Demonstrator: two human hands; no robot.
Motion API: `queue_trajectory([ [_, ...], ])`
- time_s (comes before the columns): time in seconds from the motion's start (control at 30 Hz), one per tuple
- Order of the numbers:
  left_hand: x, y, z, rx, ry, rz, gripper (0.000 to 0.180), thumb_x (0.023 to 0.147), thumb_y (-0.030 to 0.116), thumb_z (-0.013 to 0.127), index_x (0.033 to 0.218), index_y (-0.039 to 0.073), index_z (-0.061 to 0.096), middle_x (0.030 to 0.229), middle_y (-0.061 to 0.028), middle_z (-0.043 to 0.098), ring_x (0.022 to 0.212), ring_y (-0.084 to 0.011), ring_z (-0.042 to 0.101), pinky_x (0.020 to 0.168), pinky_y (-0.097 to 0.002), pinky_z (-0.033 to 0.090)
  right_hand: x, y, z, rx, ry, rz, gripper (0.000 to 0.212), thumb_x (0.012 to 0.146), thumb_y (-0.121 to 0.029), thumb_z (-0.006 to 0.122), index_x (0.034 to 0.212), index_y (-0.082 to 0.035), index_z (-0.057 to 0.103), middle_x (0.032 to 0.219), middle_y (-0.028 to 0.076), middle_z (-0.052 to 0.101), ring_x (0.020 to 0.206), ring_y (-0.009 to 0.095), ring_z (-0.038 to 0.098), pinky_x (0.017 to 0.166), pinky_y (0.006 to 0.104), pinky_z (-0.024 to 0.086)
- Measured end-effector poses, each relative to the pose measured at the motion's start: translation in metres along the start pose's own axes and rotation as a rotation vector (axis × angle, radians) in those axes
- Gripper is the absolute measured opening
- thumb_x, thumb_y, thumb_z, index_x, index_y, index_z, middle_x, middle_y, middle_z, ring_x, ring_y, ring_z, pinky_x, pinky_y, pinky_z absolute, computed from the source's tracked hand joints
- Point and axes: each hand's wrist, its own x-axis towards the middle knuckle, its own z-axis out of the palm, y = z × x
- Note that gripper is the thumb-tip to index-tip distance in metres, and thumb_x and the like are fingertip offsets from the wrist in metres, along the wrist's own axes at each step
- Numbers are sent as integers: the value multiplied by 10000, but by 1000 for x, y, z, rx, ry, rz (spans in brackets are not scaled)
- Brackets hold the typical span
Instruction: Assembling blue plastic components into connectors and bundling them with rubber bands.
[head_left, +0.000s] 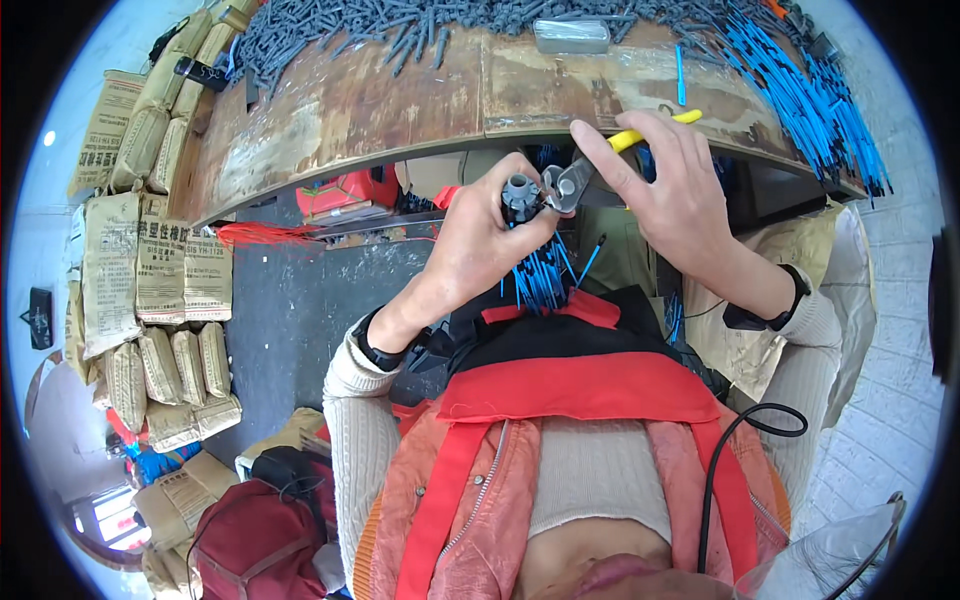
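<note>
My left hand [478,238] is wrapped around a dark grey plastic piece [521,197] with a round, notched end facing up. In my right hand [680,200] is a pair of cutting pliers [574,184] with yellow handles. Their metal jaws sit right beside the grey piece, close to my left thumb; whether they touch it I cannot make out. Below my left hand, several thin blue rods with black ends [540,280] lie in a bundle over my lap, on the black and red apron [580,385].
Ahead, the worn wooden table [400,110] carries a heap of grey plastic parts [330,35], a clear box [572,37] and many blue rods [800,100]. A red case [345,195] and red strands [262,234] sit beneath its edge. Stacked paper sacks [160,260] stand at left.
</note>
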Motion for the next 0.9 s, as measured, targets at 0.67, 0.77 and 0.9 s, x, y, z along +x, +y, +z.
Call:
queue_trajectory([
  [0.67,-4,-3,10,-114,-168,128,233,788,24,699,979,23,566,868,-36,656,812,-83,621,711,-242,483,17,18,-51,1291,-1317,583,401,761,-165,728,1115,-59,572,734,31,542,592,220,561,562,318,454],
  [0.77,9,-14,13,-340,-150,146,280,754,44,737,998,29,599,880,-8,627,824,-76,600,721,-243,469,0,19,-40,875,-731,293,453,751,-189,758,1126,-43,550,700,47,548,563,239,556,549,333,460],
  [0.9,20,-24,12,-456,-76,131,371,732,86,793,1060,26,630,913,8,612,882,-64,577,767,-229,458,1,27,-26,375,-191,-83,508,758,-192,763,1163,-17,513,737,82,576,590,266,570,565,347,476],
])
